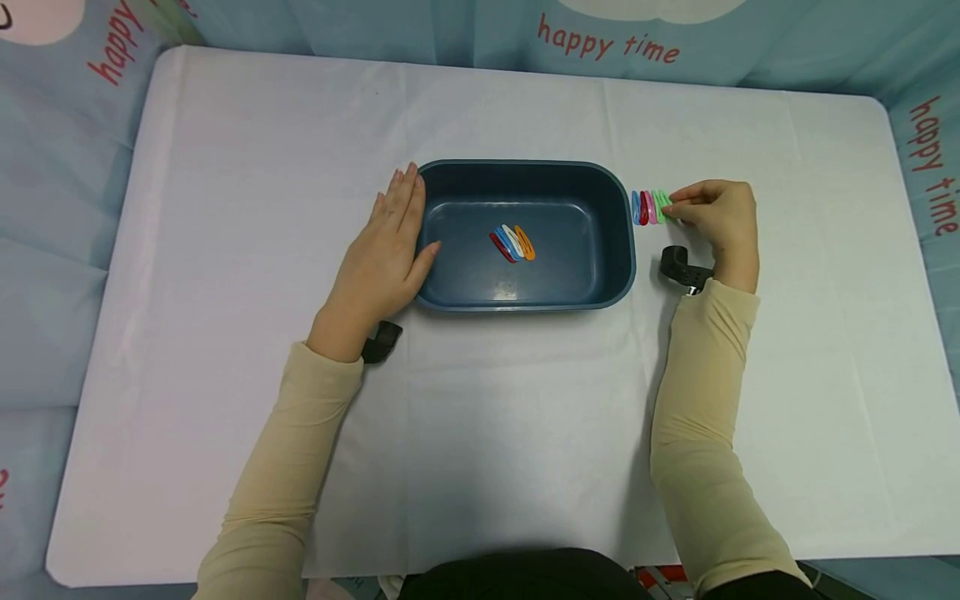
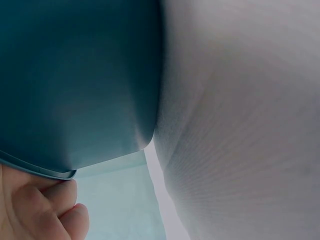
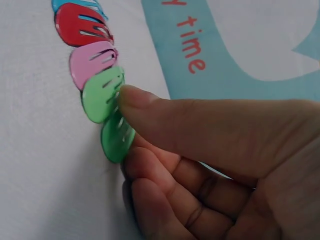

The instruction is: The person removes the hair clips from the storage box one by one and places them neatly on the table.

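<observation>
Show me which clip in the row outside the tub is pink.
The pink clip, overlapping neighbours in the row between the red clip and the light green clip; no other clip there is pink.

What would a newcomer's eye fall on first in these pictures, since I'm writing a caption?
Probably the dark blue tub in the middle of the white table, with a small cluster of colourful hair clips on its floor. Next, the bright row of clips just right of it, with the right hand at the green end. The left hand rests on the tub's left rim.
</observation>
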Motion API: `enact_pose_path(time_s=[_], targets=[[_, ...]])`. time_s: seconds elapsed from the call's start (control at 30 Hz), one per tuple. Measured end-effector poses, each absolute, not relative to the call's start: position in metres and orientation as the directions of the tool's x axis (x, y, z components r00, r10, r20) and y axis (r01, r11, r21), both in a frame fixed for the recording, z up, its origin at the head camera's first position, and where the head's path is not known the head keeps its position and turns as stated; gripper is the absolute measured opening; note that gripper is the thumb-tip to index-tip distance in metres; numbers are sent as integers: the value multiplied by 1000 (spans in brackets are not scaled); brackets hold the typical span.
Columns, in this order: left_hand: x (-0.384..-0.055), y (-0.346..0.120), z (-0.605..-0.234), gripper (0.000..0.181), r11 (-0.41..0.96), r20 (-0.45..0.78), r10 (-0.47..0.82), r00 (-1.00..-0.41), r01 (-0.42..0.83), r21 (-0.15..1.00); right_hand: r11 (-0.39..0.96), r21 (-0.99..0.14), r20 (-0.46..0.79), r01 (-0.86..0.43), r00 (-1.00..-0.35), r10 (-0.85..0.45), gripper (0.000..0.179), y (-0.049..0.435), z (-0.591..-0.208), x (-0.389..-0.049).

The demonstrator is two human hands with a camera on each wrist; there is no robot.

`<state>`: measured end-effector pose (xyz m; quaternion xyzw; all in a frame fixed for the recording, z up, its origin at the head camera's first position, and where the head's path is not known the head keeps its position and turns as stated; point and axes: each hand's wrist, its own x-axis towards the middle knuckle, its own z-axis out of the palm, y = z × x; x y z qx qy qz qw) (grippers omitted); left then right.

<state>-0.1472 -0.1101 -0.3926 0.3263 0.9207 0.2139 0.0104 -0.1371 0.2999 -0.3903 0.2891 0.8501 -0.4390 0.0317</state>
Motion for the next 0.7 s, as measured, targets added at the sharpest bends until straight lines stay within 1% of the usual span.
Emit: enact_pose_path(time_s=[0.1,0.2,0.43,0.53,0.7], targets=[[-147,-110,-393,67,695,123,605,-787,597,401,409,-747,-321,525,-822,470,3,301,-390,-137],[-147,-110,-393,67,695,125,605,-786,598,400,364,-770,-325,524,-813,482,10,302,-390,-137],[-148,-110,-393,67,695,121,605,-787,597,401,316,-780,-337,540,-788,515,10,302,-386,-137],[-148,-110,-393,67,695,120,605,-787,595,403,283,-807,-329,518,-793,512,10,301,-383,-136],[-148,-110,-393,68,696,122,603,-788,595,402,206,-872,-303,444,-820,485,11,297,-378,-135]])
